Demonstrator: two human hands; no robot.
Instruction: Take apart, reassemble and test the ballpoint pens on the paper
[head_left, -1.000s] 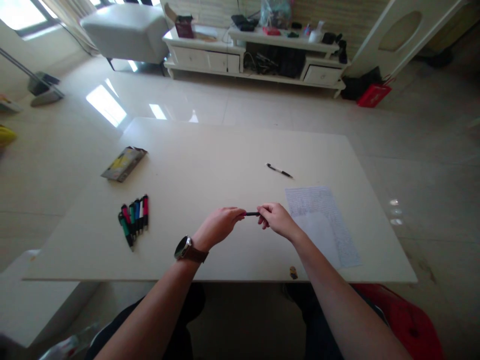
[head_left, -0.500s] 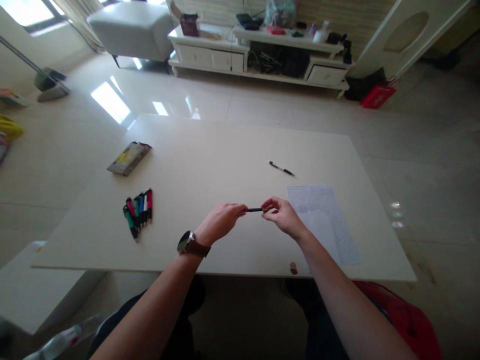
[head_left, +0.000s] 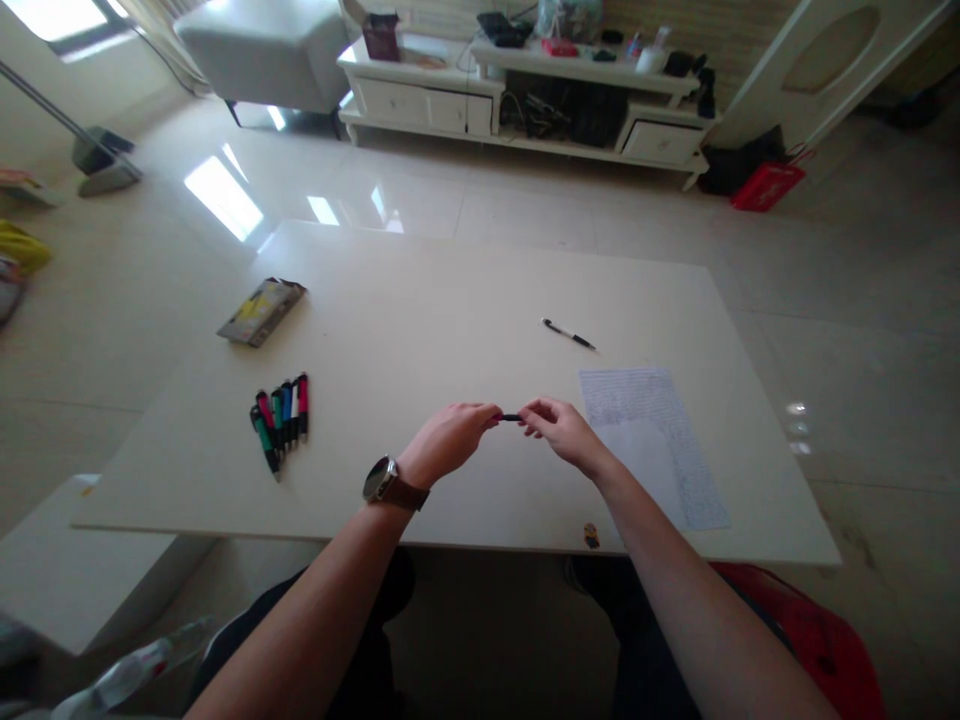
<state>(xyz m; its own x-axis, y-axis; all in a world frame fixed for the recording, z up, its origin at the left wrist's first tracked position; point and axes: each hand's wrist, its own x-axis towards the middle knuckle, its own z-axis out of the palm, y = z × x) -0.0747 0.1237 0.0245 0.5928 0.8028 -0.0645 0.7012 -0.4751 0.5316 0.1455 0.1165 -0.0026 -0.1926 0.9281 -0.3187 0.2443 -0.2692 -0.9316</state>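
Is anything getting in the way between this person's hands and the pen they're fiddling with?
Nothing visible: the left hand grips one end of the dark pen, and the right hand is at the other. The loose pen lies farther across the table.

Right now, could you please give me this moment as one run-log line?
left hand: holds dark pen | right hand: fingers on its other end | table left: grouped pens | table right: written paper
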